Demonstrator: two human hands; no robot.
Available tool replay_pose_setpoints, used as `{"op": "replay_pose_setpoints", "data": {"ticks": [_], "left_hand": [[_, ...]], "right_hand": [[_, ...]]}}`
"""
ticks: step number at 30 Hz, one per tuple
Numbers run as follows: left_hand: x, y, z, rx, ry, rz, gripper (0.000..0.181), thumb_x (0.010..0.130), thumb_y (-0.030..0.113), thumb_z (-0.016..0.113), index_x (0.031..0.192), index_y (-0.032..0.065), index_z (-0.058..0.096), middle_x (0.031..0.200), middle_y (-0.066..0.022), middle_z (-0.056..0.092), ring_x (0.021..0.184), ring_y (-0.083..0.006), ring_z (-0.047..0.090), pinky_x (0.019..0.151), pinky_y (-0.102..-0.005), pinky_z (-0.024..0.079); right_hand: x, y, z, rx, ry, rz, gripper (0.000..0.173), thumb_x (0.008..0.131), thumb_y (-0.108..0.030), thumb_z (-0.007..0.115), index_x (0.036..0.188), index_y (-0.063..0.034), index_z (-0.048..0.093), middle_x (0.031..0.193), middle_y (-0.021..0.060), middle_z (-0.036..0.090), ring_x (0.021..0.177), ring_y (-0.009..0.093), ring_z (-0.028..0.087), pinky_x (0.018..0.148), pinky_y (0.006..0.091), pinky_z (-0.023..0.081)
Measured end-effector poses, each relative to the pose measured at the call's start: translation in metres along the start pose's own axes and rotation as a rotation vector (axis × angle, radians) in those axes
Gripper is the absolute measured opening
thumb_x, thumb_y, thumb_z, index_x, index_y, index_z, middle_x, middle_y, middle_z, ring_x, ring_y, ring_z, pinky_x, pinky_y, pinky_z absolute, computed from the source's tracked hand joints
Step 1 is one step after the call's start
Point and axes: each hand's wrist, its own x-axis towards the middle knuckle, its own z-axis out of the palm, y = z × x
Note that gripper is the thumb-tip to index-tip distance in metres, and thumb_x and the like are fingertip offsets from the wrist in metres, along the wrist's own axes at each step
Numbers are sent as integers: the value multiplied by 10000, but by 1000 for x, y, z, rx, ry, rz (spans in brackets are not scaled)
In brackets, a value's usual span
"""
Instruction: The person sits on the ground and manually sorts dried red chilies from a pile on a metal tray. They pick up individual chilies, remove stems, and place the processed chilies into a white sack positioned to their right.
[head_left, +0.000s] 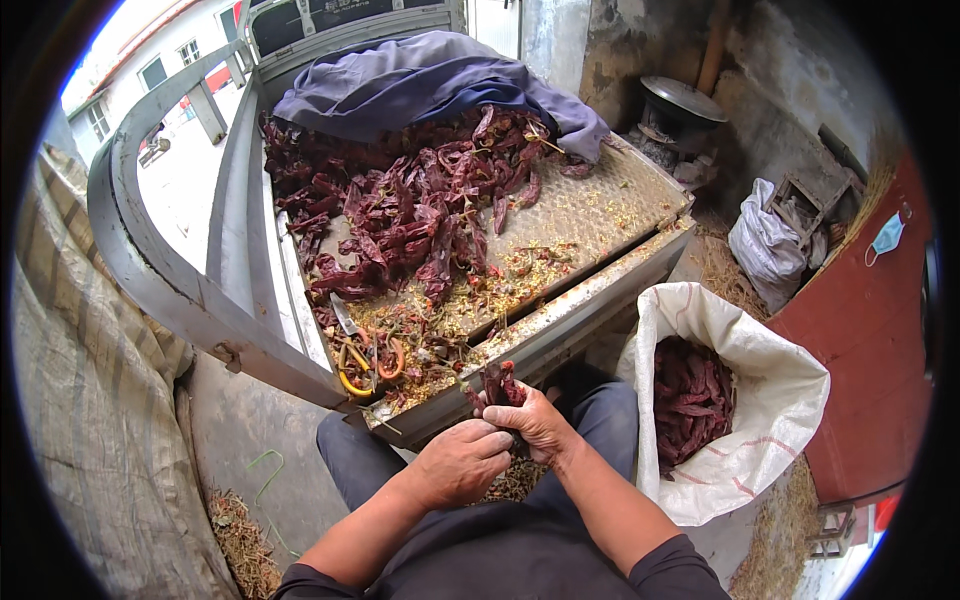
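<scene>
Several dried red chili peppers (501, 384) stick up out of my right hand (531, 424), whose fingers are closed around them. My left hand (463, 459) is curled against the lower part of the same peppers; whether it pinches something is hidden by its fingers. Before me, a large heap of dried chilies (405, 217) lies on the metal truck bed (592, 202), partly under a blue-grey cloth (420, 82). Orange-handled scissors (390, 356) and a yellow-handled pair (354, 367) rest among seeds and stems at the bed's near left corner.
An open white woven sack (757, 375) with dried chilies inside stands at my right, beside a red panel (855, 337). A curved metal rail (180, 292) borders the bed at left. Stems (240, 544) lie on the floor. A lidded pot (682, 101) sits at the back right.
</scene>
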Motion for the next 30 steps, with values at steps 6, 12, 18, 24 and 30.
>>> {"op": "replay_pose_setpoints", "data": {"ticks": [6, 12, 18, 24, 30], "left_hand": [[-6, 5, -2, -153, 328, -97, 201, 735, 23, 723, 920, 75, 667, 990, -75, 656, 912, -265, 662, 813, -385, 560], [-18, -18, 10, -1172, 769, -855, 296, 897, 26, 785, 1186, 6, 724, 990, -81, 708, 862, -151, 671, 780, -261, 527], [-17, -27, 0, -502, 487, -510, 133, 869, 42, 802, 983, 20, 738, 900, -108, 715, 794, -235, 704, 702, -315, 550], [-7, -24, -18, -416, 377, -457, 112, 877, 58, 798, 934, 27, 708, 823, -121, 676, 736, -286, 683, 653, -361, 534], [0, -7, 10, -1773, 853, -763, 140, 1044, 182, 656, 965, 73, 619, 802, -32, 644, 653, -127, 578, 598, -292, 471]], "right_hand": [[-7, -14, 2, -199, 55, -3, 271, 883, -31, 765, 1141, -24, 683, 1013, 19, 721, 877, 114, 671, 789, 287, 565], [-15, -23, 5, -365, 45, -47, 344, 872, -43, 779, 1201, -7, 685, 1069, 14, 728, 919, 92, 664, 863, 268, 541], [-18, -25, 14, -623, -50, 22, 331, 866, -33, 784, 1179, -18, 677, 1032, -33, 698, 901, 59, 616, 837, 272, 515], [-15, -23, 10, -872, -152, -88, 181, 926, -101, 741, 1087, -23, 717, 859, -31, 670, 805, 62, 565, 749, 284, 493], [-30, -11, 14, -344, -147, -75, 158, 961, -154, 747, 1014, -10, 713, 836, 15, 660, 765, 96, 599, 704, 262, 498]]}}
